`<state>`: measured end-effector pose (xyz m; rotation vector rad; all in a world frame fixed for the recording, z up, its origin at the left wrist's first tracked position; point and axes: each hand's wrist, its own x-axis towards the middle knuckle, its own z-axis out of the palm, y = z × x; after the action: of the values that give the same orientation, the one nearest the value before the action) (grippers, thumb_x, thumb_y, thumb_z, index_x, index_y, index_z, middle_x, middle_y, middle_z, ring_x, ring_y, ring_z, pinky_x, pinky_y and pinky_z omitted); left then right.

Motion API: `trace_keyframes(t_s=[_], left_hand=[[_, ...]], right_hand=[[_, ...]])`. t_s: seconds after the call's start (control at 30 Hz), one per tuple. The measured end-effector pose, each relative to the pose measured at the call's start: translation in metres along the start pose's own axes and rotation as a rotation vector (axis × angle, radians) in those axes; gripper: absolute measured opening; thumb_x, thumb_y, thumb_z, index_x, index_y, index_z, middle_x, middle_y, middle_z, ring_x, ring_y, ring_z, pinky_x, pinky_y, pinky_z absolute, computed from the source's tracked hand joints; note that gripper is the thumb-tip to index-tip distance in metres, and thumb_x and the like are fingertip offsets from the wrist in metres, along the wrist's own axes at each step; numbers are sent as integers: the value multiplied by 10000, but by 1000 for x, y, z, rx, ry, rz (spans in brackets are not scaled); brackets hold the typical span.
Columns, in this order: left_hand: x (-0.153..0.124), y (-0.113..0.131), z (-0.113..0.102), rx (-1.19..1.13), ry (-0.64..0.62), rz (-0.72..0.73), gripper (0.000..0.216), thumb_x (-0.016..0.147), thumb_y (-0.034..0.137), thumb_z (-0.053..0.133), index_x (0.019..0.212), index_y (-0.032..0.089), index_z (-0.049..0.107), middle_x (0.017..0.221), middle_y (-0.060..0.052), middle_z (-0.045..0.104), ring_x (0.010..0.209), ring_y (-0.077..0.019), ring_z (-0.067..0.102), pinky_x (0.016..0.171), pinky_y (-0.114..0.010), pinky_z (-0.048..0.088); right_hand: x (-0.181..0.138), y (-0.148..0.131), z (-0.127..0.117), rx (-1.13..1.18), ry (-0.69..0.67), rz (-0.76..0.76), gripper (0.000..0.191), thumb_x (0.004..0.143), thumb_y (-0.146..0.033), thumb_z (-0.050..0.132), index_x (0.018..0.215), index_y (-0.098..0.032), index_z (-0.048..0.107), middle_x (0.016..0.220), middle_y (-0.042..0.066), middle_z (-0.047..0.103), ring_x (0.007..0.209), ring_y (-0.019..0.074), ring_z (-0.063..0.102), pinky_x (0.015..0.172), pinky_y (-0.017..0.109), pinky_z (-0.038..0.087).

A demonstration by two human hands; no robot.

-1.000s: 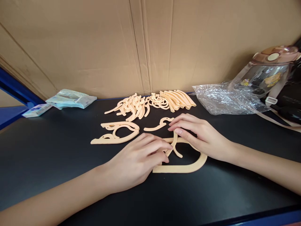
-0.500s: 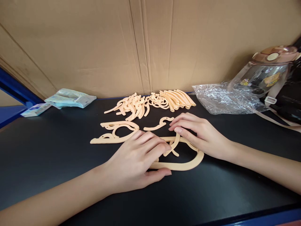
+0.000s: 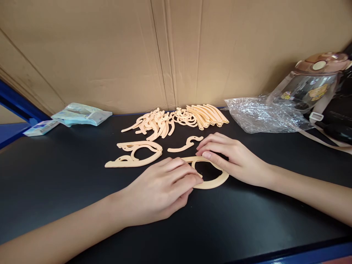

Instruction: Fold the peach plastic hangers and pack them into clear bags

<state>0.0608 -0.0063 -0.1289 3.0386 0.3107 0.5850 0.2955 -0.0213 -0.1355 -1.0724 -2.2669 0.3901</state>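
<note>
Both hands hold a beige folding hanger (image 3: 216, 182) low over the black table, its curved end showing between them. My left hand (image 3: 167, 187) is closed over the near left part, which it hides. My right hand (image 3: 228, 156) has its fingers bent around the far right side, the thumb pressing on the upper bar. Left of it lies another folded hanger (image 3: 148, 160) with a round opening. A single loose hook piece (image 3: 181, 147) rests just beyond my hands.
Along the back lie a pile of hook pieces (image 3: 158, 123), some curved pieces (image 3: 184, 116) and a row of hanger arms (image 3: 207, 115). Tissue packs (image 3: 81, 114) sit at left. A clear plastic bag (image 3: 261, 115) and a strapped water bottle (image 3: 308, 88) stand at right, before a cardboard wall (image 3: 110, 55).
The hanger's arms have closed together, and its near bar has moved up toward the far one. The curved piece inside has swung into line with the opening. My left thumb has tucked in.
</note>
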Motion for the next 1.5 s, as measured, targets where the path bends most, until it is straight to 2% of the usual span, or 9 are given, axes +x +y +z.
trace_keyframes(t_s=[0.17, 0.37, 0.57, 0.77, 0.9, 1.0, 1.27, 1.37, 1.5], left_hand=[[-2, -3, 2, -36, -18, -20, 272, 887, 21, 484, 1099, 151, 595, 1077, -52, 649, 1017, -175, 553, 894, -285, 430], [-3, -4, 9, 12, 50, -167, 213, 917, 76, 491, 1081, 187, 568, 956, -10, 626, 810, -146, 548, 720, -273, 429], [-1, -4, 4, -96, -1, -261, 216, 955, 120, 383, 1057, 155, 571, 922, -39, 579, 823, -161, 528, 743, -294, 435], [1, -4, 2, -138, -15, -319, 176, 895, 284, 566, 1028, 170, 588, 1037, -52, 580, 911, -197, 525, 785, -344, 447], [1, -6, 2, -237, -43, -340, 162, 881, 179, 539, 1038, 205, 572, 1125, -30, 566, 1031, -189, 506, 888, -337, 442], [0, -8, 1, -285, -49, -343, 285, 862, 84, 480, 1094, 228, 559, 1171, -20, 548, 1090, -176, 487, 944, -329, 427], [-5, -9, 3, -261, -43, -253, 486, 748, -45, 387, 1134, 206, 544, 1204, -40, 542, 1131, -188, 464, 935, -340, 418], [-5, -8, 3, -247, -36, -234, 457, 759, -34, 393, 1108, 204, 567, 1193, -41, 562, 1109, -195, 483, 920, -348, 416], [-4, -5, 0, -250, 10, -129, 279, 869, 89, 480, 1090, 198, 609, 1164, -44, 615, 1122, -195, 513, 958, -339, 393]], right_hand=[[1, 0, 0, -22, -49, -9, 289, 1000, -310, 391, 943, -188, 646, 917, 51, 659, 880, 173, 576, 794, 304, 440], [-1, -1, 0, -29, -45, 63, 303, 1002, -321, 384, 951, -179, 646, 856, 29, 662, 768, 136, 600, 703, 251, 428], [-4, -8, -1, 15, -103, 44, 271, 993, -321, 406, 990, -186, 641, 779, 0, 668, 658, 107, 596, 628, 219, 408], [-8, -13, 1, 186, -183, -57, 199, 950, -235, 481, 1072, -171, 626, 735, -8, 652, 619, 96, 574, 611, 201, 425], [-8, -14, 2, 18, -176, -96, 209, 961, -246, 471, 1045, -185, 653, 742, -1, 667, 597, 105, 556, 614, 230, 397], [-7, -13, 1, -102, -174, -116, 220, 970, -269, 462, 956, -188, 666, 753, 0, 668, 627, 113, 557, 636, 243, 384], [-6, -9, 0, -227, -113, -123, 306, 992, -312, 418, 841, -180, 649, 679, -8, 625, 590, 111, 523, 650, 265, 395], [-4, -3, -1, -223, -18, -84, 279, 983, -303, 434, 909, -170, 668, 776, 28, 658, 709, 142, 572, 681, 276, 430], [1, 9, -3, -281, 48, -65, 285, 976, -278, 445, 1183, -178, 614, 1214, 70, 639, 1120, 188, 552, 950, 329, 422]])
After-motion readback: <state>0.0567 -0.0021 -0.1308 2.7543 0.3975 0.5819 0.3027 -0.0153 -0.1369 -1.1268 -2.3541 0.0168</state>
